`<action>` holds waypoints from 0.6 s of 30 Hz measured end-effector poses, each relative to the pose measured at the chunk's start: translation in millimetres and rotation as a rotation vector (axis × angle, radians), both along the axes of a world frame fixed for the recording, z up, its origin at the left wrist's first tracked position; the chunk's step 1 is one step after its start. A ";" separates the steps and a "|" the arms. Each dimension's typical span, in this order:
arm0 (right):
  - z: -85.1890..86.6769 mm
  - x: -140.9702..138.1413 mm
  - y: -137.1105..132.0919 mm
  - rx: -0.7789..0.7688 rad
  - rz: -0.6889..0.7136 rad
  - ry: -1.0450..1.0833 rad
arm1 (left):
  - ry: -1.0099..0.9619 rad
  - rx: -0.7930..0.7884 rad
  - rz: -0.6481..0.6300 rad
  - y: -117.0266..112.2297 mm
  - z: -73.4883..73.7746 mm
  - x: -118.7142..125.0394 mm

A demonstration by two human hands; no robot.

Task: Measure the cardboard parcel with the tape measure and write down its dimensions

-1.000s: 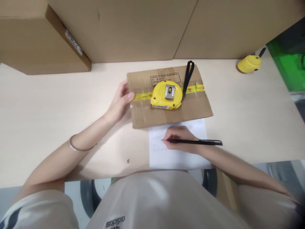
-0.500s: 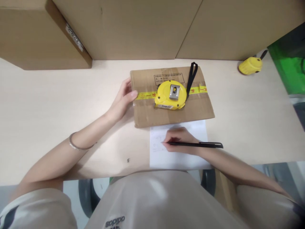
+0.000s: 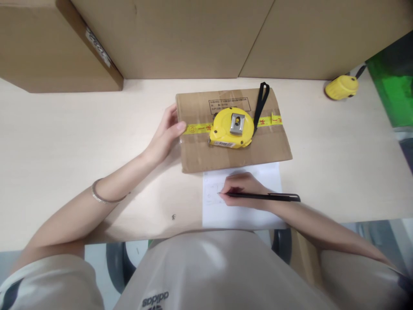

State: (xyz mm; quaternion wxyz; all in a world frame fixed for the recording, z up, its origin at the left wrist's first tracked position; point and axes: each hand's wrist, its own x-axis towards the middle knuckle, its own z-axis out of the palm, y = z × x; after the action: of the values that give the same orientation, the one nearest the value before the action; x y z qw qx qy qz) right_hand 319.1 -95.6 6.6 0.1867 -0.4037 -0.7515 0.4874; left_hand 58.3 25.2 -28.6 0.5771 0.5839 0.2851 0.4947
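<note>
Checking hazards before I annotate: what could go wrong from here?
1. The yellow rounded tape measure lies loose on the brown cardboard box, which the left hand grips at one edge; a tilt could slide it off.
2. The box's near edge sits close to the right hand holding the slim black pen over the white paper sheet; a nudge might smear a stroke.

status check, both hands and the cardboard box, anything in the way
Left hand holding rectangular brown cardboard box by left edge. Right hand holding slim black pen at white paper sheet. Rounded yellow tape measure atop box. Box hides paper's far edge.
</note>
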 end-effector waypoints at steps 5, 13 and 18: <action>-0.2 0.1 -0.3 0.011 -0.009 0.001 | -0.018 0.008 -0.014 0.4 -0.8 0.2; -0.1 0.6 -1.7 0.019 -0.012 0.008 | 0.012 0.010 -0.014 -0.9 0.8 0.5; -1.0 0.4 -0.9 0.028 -0.005 0.006 | 0.061 0.029 0.013 -2.0 2.9 0.7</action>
State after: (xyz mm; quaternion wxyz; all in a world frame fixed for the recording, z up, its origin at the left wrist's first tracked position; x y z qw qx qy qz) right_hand 319.5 -96.4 5.5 0.1960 -0.4015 -0.7566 0.4774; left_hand 59.0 23.2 -25.8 0.5564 0.6053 0.2990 0.4844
